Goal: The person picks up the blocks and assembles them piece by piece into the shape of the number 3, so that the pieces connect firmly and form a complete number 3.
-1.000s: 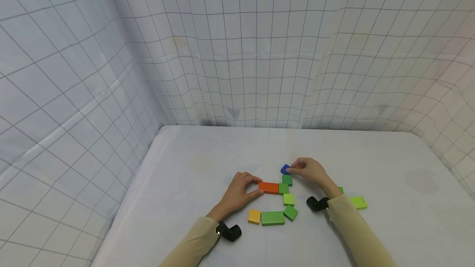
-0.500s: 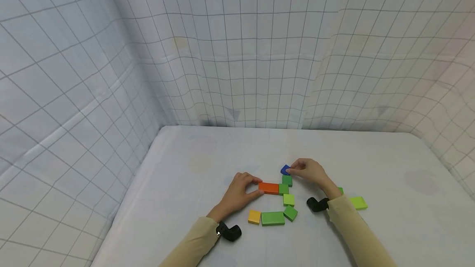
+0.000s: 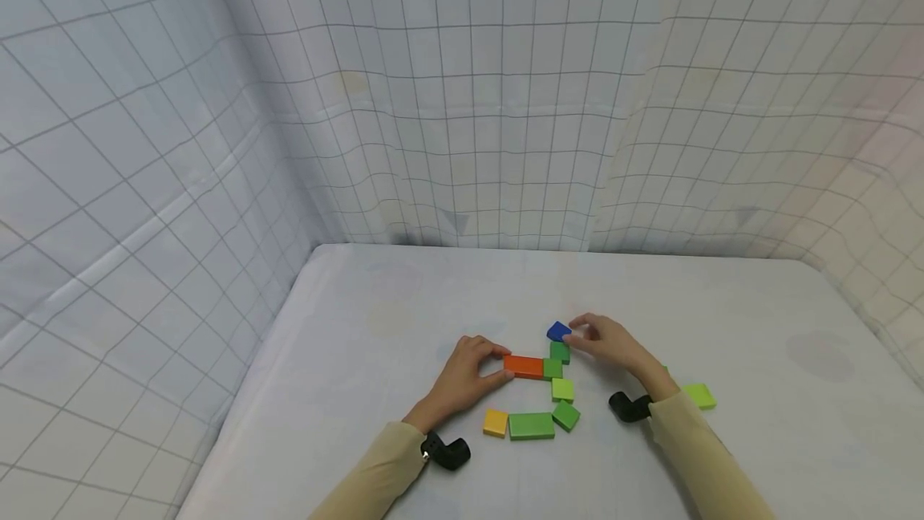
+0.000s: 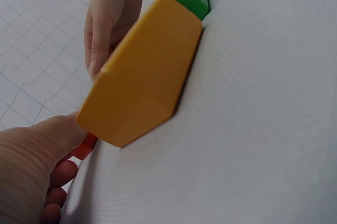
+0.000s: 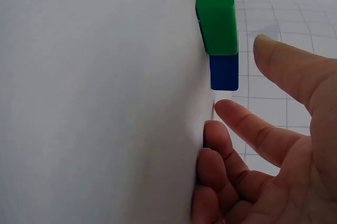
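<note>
In the head view my left hand (image 3: 465,375) holds the left end of a long red block (image 3: 523,367) between thumb and fingers. My right hand (image 3: 605,341) is just right of a blue block (image 3: 558,331), thumb and forefinger spread. In the right wrist view these fingers stand apart from the blue block (image 5: 225,72), with nothing between them. Below the blue block lies a dark green block (image 3: 560,353), then a green block (image 3: 552,368) against the red one's right end, then a lime block (image 3: 562,390).
Nearer the person, a yellow-orange block (image 3: 495,423), a long green block (image 3: 532,426) and a turned green block (image 3: 566,416) form a row. Beside the right forearm lies a lime block (image 3: 699,396), with another green piece mostly hidden. Gridded white curtains (image 3: 462,103) surround the white table (image 3: 346,392).
My right hand has let go of the blue block and drawn back slightly to the right and toward the person. My left hand has stayed on the red block.
</note>
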The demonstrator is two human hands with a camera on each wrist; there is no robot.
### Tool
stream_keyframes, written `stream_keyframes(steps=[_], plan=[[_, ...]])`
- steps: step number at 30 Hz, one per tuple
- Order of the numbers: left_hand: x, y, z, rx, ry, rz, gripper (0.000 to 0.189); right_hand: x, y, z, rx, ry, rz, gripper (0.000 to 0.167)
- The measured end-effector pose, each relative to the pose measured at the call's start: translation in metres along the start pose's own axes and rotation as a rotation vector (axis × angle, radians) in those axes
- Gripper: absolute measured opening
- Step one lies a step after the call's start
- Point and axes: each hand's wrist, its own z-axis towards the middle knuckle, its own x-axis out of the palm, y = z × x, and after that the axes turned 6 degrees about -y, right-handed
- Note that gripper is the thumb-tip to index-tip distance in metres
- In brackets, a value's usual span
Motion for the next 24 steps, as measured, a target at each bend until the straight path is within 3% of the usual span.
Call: stream_keyframes(steps=[7, 12, 18, 24], plan=[[-0.001, -0.002, -0.001, 0.0, 0.0, -0.002, 0.031, -0.014, 0.004, -0.021, 0.0, 0.025, -0.054, 0.039], [-0.002, -0.004, -0.001, 0.0, 0.003, -0.007, 0.031, -0.028, 0.004, -0.042, -0.004, -0.03, -0.124, 0.039], [-0.001, -0.003, -0.001, 0.04, -0.015, -0.013, 0.03, -0.047, -0.01, -0.071, -0.076, -0.125, -0.237, 0.035], [-0.001, -0.002, -0.001, 0.028, -0.007, -0.007, 0.03, -0.06, -0.028, -0.092, -0.067, -0.116, -0.241, 0.036]])
